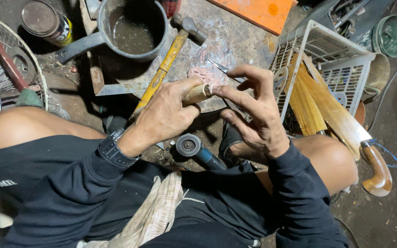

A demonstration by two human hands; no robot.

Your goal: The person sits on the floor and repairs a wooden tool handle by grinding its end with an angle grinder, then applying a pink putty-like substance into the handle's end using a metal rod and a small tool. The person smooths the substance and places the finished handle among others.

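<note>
My left hand (pixel 166 112) is closed around a pale wooden knife handle (pixel 197 93), held level over my lap. A thin metal blade (pixel 220 67) sticks out beyond it toward the work plate. My right hand (pixel 253 110) touches the front end of the handle with thumb and forefinger, the other fingers spread. It seems to press a pinkish paste at the joint between handle and blade. A black watch is on my left wrist.
A yellow-handled hammer (pixel 161 69) lies on a metal plate (pixel 235 36) smeared with pink paste. A grey pot (pixel 134 27) and a tin can (pixel 47 20) stand behind. A white plastic basket (pixel 331 59) at right holds wooden-sheathed knives (pixel 336 115). An angle grinder (pixel 198 149) lies between my knees.
</note>
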